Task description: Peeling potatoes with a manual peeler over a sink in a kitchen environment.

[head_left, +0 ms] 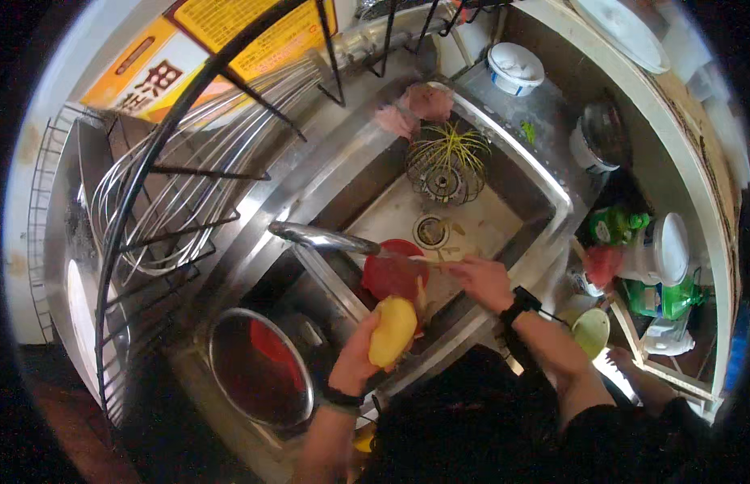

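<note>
Left hand [357, 361] grips the potato [392, 329], long axis upright; right hand [485, 280] pinches a peeler [430, 260] just above, over the sink [504, 173].

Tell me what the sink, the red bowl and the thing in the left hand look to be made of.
Sink: metal, probably stainless steel; grey, dully shiny, with bright glints along the rim.
Red bowl: likely plastic; even, matte red with no metallic shine.
In the left hand: a peeled potato, by its look; smooth, pale yellow, moist-looking flesh with no skin showing. It could be another pale root vegetable.
</note>
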A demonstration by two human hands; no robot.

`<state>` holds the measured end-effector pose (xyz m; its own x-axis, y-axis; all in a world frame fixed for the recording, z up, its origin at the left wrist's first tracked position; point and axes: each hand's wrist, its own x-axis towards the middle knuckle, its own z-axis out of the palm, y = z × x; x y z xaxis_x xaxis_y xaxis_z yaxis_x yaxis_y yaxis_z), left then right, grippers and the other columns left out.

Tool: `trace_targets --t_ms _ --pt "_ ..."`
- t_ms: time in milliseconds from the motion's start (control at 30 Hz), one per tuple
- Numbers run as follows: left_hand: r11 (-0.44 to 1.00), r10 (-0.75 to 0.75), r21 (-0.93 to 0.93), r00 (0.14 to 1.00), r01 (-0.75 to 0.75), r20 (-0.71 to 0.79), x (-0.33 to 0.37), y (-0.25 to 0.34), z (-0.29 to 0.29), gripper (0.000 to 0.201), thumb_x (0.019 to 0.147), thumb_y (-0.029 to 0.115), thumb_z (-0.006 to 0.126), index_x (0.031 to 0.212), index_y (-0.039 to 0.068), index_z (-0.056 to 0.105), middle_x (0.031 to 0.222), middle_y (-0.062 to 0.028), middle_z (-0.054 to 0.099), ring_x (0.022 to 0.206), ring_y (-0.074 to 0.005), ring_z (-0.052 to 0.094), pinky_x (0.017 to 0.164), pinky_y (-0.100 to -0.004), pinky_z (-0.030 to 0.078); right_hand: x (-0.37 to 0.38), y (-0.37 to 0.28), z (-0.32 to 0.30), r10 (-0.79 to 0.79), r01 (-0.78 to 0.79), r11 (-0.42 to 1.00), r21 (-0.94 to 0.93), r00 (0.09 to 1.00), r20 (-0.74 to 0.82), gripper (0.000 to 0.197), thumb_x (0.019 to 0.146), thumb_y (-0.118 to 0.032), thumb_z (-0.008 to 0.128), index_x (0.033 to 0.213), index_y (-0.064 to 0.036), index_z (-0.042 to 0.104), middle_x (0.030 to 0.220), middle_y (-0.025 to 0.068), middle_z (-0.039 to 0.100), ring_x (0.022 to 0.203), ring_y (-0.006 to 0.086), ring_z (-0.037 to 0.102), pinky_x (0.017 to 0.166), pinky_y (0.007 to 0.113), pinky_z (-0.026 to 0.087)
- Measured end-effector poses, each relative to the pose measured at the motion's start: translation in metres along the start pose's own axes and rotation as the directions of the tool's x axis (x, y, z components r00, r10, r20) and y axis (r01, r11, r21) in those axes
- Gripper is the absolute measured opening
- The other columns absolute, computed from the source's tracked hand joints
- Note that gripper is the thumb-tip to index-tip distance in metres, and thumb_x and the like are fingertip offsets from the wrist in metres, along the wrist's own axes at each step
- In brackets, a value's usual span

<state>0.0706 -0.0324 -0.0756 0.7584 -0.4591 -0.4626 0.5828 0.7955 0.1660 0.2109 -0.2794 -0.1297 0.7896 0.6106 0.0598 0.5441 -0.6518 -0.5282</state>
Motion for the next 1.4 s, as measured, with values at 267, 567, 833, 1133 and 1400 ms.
trace_targets --t_ms 267,567,833,1133,1400 --pt "0.983 0.152 -0.062 0.951 -0.175 -0.27 0.012 0.003 0.003 0.048 0.096 0.042 0.038 0.128 0.007 0.046 0.118 -0.0134 0.059 0.104 -0.0297 0.06 0.078 -0.0479 0.053 -0.02 -0.073 -0.025 -0.296 0.297 0.955 -0.001 0.952 -0.083 0.053 0.07 -0.013 0.061 0.117 -0.0373 0.06 0.081 -0.0012 0.057 0.068 0.0192 0.059 0.056 0.032 0.049" --pt "0.988 0.141 0.109 0.939 -0.112 -0.314 0.031 0.007 0.011 0.051 0.098 0.046 0.03 0.126 0.008 0.047 0.113 -0.0119 0.061 0.096 -0.0266 0.063 0.068 -0.0407 0.056 -0.001 -0.042 -0.019 -0.413 0.407 0.909 -0.089 0.909 -0.056 0.064 0.067 -0.016 0.063 0.124 -0.0434 0.052 0.079 -0.0012 0.052 0.065 0.0179 0.058 0.053 0.032 0.048" --pt "0.996 0.074 0.066 0.97 -0.06 -0.233 0.014 -0.016 0.008 0.052 0.099 0.044 0.026 0.129 0.006 0.044 0.114 -0.0136 0.06 0.095 -0.0286 0.064 0.068 -0.041 0.056 -0.003 0.005 -0.004 0.269 -0.264 0.931 -0.252 0.963 -0.019 0.048 0.076 -0.012 0.057 0.116 -0.0377 0.06 0.079 0.0003 0.058 0.071 0.0203 0.06 0.054 0.032 0.048" --pt "0.937 0.114 -0.319 0.987 -0.144 -0.111 0.026 -0.002 0.015 0.047 0.096 0.041 0.038 0.125 0.005 0.047 0.12 -0.0165 0.056 0.106 -0.0327 0.057 0.087 -0.0448 0.05 -0.023 -0.078 -0.028 -0.283 0.276 0.959 -0.068 0.952 -0.119 0.052 0.072 -0.014 0.061 0.117 -0.0395 0.059 0.078 -0.0011 0.053 0.067 0.0181 0.057 0.051 0.031 0.046" --pt "0.988 0.103 -0.1 0.985 -0.117 -0.141 0.014 -0.021 0.014 0.048 0.095 0.044 0.036 0.123 0.007 0.049 0.113 -0.0159 0.059 0.101 -0.0332 0.059 0.081 -0.044 0.051 0.001 -0.019 -0.008 0.131 -0.137 0.986 -0.095 0.989 -0.066 0.049 0.073 -0.014 0.06 0.115 -0.0392 0.061 0.075 -0.001 0.052 0.065 0.0189 0.058 0.052 0.032 0.047"
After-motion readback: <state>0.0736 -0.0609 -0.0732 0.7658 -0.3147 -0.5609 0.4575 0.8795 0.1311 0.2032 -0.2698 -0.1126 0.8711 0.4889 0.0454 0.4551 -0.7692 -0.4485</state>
